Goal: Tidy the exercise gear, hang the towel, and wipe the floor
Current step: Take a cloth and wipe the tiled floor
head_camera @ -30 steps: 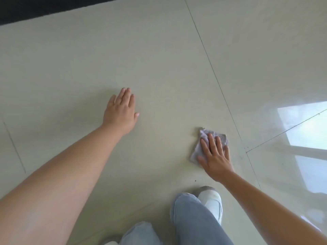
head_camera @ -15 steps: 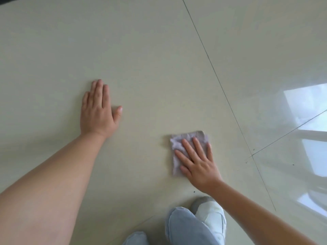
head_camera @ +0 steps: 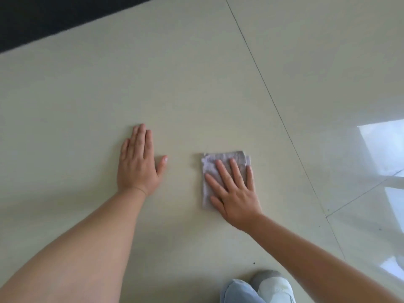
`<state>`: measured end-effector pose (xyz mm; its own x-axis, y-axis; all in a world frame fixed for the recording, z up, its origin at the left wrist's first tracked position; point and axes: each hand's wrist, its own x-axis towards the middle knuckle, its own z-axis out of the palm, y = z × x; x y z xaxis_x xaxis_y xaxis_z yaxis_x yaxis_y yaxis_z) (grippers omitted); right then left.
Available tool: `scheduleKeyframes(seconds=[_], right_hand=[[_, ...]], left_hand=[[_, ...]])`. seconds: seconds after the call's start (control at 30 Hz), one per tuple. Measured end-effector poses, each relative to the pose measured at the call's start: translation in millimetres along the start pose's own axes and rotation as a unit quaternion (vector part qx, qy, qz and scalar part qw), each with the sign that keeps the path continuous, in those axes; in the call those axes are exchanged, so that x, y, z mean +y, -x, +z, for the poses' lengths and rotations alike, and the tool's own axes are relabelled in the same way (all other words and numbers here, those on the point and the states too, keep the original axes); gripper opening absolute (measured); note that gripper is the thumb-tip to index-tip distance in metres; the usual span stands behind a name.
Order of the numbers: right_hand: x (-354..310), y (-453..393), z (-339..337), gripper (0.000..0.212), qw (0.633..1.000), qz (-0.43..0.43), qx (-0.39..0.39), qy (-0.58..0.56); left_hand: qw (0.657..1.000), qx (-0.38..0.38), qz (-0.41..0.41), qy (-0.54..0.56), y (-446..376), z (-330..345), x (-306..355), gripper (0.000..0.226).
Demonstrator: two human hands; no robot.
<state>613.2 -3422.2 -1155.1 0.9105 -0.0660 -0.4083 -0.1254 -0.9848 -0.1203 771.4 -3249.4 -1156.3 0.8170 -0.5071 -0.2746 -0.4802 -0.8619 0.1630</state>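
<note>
We kneel over the pale tiled floor [head_camera: 196, 84], both hands flat on it. Our right hand [head_camera: 235, 191] lies spread, palm down, on a small folded grey cloth [head_camera: 213, 162], pressing it to the tile rather than clutching it; the fingers [head_camera: 223, 171] fan towards 12 o'clock and the cloth shows beyond them and along the hand's 9 o'clock side. Our left hand [head_camera: 137, 165] rests at 9 o'clock of the cloth, near it but apart, released and empty, fingers together, thumb out towards the cloth. A dark grout line [head_camera: 269, 95] runs from 12 o'clock down towards 5 o'clock, just right of the cloth. A black mat edge [head_camera: 43, 18] fills the 11 o'clock corner. At 6 o'clock we see a blue denim knee [head_camera: 238, 291] and a white shoe [head_camera: 275, 287].
</note>
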Motion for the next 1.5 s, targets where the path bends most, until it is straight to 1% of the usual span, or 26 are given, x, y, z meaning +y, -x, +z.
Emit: scheduleKeyframes(seconds=[0.07,0.1,0.17,0.2,0.23,0.3,0.33,0.37,0.47,0.57,0.63,0.7,0.73,0.83,0.87,0.9,0.93,1.0,1.07,1.13,1.2,1.23,1.3,1.37,1.4,1.5], right_hand=[[35.9,46.1,10.2,0.053,0.998,-0.034,-0.044,0.011],[60.6,60.4,4.0,0.055,0.998,-0.003,-0.061,0.008],[106.7,57.9,-15.3,0.072,0.989,0.127,-0.077,-0.008],[121.3,40.4,-28.2,0.084,0.977,0.201,-0.067,-0.034],[127.8,11.4,-43.6,0.088,0.96,0.267,-0.047,-0.072],[120.1,-60.1,-70.8,0.071,0.937,0.333,0.003,-0.102],[107.8,-97.3,-83.1,0.06,0.938,0.332,0.013,-0.098],[90.8,-130.7,-92.6,0.055,0.949,0.302,0.02,-0.088],[21.8,-184.8,-94.6,0.053,0.988,0.144,0.007,-0.046],[-20.6,-151.1,-59.8,0.05,0.996,-0.045,0.065,0.041],[-5.4,-105.8,-46.7,0.053,0.993,-0.101,0.017,0.053],[41.9,-75.6,-44.8,0.054,0.992,-0.094,-0.034,0.077],[65.4,-74.1,-54.3,0.059,0.995,-0.052,-0.038,0.077],[101.1,-126.2,-88.5,0.082,0.985,0.17,0.0,-0.005],[98.8,-156.2,-99.3,0.079,0.976,0.213,0.027,-0.035],[88.1,-188.1,-110.5,0.069,0.971,0.231,0.046,-0.044],[70.7,-218.1,-121.8,0.059,0.972,0.225,0.045,-0.046],[26.2,-261.5,-134.1,0.052,0.987,0.155,0.017,-0.037],[-17.2,-276.8,-130.0,0.052,0.999,0.045,-0.006,-0.001],[-37.7,-260.8,-111.1,0.052,0.996,-0.067,0.014,0.049],[-29.9,-219.6,-88.2,0.058,0.982,-0.127,0.087,0.113],[-15.7,-193.2,-75.2,0.057,0.977,-0.148,0.098,0.118],[28.0,-128.3,-51.0,0.053,0.972,-0.177,0.061,0.139],[83.0,-73.1,-47.2,0.052,0.973,-0.176,0.006,0.149],[113.9,-63.7,-51.6,0.053,0.977,-0.147,-0.021,0.153],[181.7,-110.1,-82.1,0.052,0.985,0.037,-0.05,0.159]], left_hand=[[1.0,0.01,0.009,-0.006,-3.6,-1.9,0.3,0.069],[1.0,0.015,0.013,-0.005,-5.2,-2.7,0.2,0.069],[1.0,0.022,0.016,-0.001,-5.4,-3.0,-1.1,0.069],[0.999,0.026,0.018,-0.001,-4.6,-1.9,-1.7,0.069],[0.999,0.031,0.019,-0.001,-3.9,0.1,-3.1,0.068],[0.999,0.042,0.019,-0.001,-2.0,5.0,-4.9,0.068],[0.998,0.052,0.019,0.0,-1.3,7.8,-5.5,0.067],[0.998,0.064,0.018,0.0,-1.6,9.9,-6.3,0.066],[0.996,0.085,0.017,0.001,-4.2,14.2,-8.8,0.062],[0.997,0.081,0.01,0.018,-2.3,14.1,-10.7,0.061],[0.997,0.074,0.006,0.028,-0.8,12.1,-10.0,0.06],[0.997,0.066,0.006,0.034,-1.2,11.7,-9.3,0.061],[0.997,0.063,0.007,0.035,-2.1,11.6,-8.9,0.061],[0.998,0.06,0.006,0.034,-4.3,12.6,-10.9,0.062],[0.998,0.059,0.005,0.035,-3.9,13.2,-11.9,0.062],[0.998,0.057,0.005,0.036,-3.5,13.2,-12.2,0.062],[0.998,0.058,0.005,0.038,-3.3,12.8,-12.6,0.059],[0.998,0.057,0.006,0.04,-3.7,11.6,-14.0,0.057],[0.998,0.048,0.003,0.041,-4.7,10.3,-15.0,0.063],[0.998,0.051,0.006,0.041,-5.9,10.0,-15.8,0.064],[0.998,0.054,0.006,0.034,-6.3,10.6,-16.2,0.063],[0.998,0.06,0.009,0.031,-6.5,10.8,-16.6,0.06],[0.997,0.065,0.013,0.025,-5.9,13.0,-16.6,0.055],[0.997,0.072,0.013,0.025,-4.7,13.4,-16.8,0.055],[0.997,0.076,0.012,0.027,-4.5,13.2,-16.4,0.056],[0.996,0.083,0.014,0.022,-5.4,15.8,-16.3,0.057]])
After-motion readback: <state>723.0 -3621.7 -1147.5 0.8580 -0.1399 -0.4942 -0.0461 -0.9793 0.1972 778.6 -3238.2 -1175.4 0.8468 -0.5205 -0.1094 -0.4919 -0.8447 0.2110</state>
